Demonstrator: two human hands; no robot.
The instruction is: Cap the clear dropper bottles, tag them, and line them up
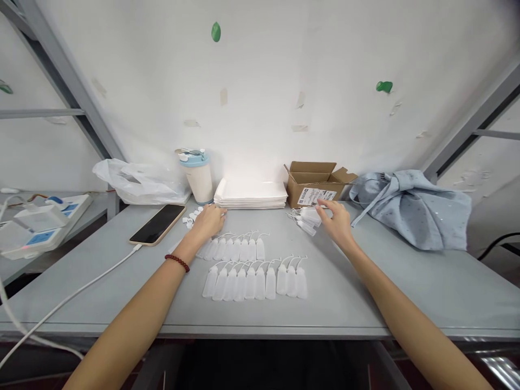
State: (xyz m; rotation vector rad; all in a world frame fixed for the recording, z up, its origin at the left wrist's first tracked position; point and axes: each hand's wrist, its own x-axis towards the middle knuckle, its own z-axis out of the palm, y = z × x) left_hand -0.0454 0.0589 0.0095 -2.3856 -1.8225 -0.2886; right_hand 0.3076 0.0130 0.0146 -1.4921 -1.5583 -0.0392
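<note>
Several translucent bottles with thin white loops lie in two rows on the grey table, a back row (239, 249) and a front row (255, 283). My left hand (208, 221) rests on the table behind the back row's left end, beside small white caps (189, 221); its fingers are bent and partly hidden, and whether they hold anything is unclear. My right hand (336, 221) is over the table in front of the cardboard box (312, 187), fingers apart with nothing in them. Just left of it lies a loose pile of similar bottles (306, 219).
Along the wall stand a white plastic bag (142, 181), a cup with a blue lid (198, 179), a stack of white sheets or envelopes (251, 195) and a blue-grey cloth (414, 208). A phone (158, 225) with a white cable lies left; power strips (44, 227) are beyond.
</note>
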